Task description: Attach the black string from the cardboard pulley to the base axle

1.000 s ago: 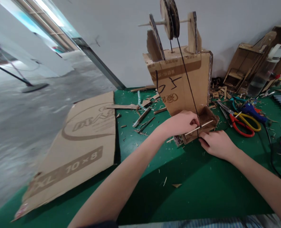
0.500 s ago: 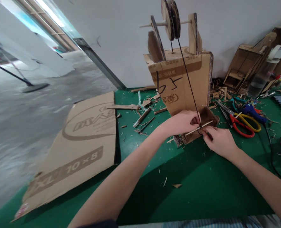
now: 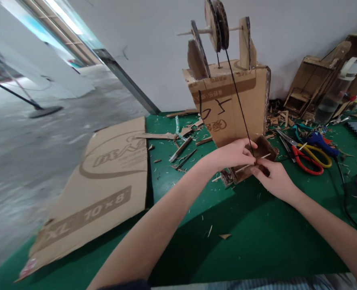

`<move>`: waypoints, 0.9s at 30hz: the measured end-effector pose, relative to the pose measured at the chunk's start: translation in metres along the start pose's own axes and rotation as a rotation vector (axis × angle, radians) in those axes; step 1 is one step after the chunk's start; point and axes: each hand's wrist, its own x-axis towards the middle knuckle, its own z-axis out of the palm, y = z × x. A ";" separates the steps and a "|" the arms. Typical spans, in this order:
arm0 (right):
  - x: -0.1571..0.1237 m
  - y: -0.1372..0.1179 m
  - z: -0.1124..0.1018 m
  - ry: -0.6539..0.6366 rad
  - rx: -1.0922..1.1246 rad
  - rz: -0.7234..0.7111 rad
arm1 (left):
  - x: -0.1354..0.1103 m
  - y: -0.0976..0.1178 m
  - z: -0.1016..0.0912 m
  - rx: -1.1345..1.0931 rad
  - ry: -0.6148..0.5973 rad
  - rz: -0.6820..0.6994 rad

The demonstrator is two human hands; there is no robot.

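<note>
A tall cardboard tower (image 3: 229,104) stands on the green table, with cardboard wheels on a stick axle (image 3: 216,24) at its top. A black string (image 3: 237,96) runs down from the wheels to a small cardboard tray (image 3: 264,147) at the tower's foot. A thin wooden stick (image 3: 244,166) lies across that tray. My left hand (image 3: 232,155) is closed, pinching the string at the stick. My right hand (image 3: 271,177) is closed too, its fingertips pinching the string's end beside the stick.
A large flat cardboard sheet (image 3: 102,181) lies at the left. Red and yellow scissors (image 3: 308,157) and a blue tool (image 3: 320,141) lie to the right. Cardboard scraps (image 3: 184,141) litter the table. More cardboard pieces (image 3: 314,80) and a clear bottle (image 3: 337,92) lean against the wall.
My right hand has moved up and left, from the table beside the tray to the stick, and now pinches the string. My left hand stays at the stick.
</note>
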 end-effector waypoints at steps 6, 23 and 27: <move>0.002 0.008 0.005 0.108 -0.027 -0.020 | 0.000 0.004 0.001 0.024 -0.037 0.015; -0.002 0.012 0.001 0.186 -0.087 -0.215 | -0.002 0.005 -0.002 -0.102 -0.045 0.041; -0.004 0.008 -0.003 0.221 0.023 -0.158 | 0.001 -0.002 -0.005 -0.083 -0.022 0.063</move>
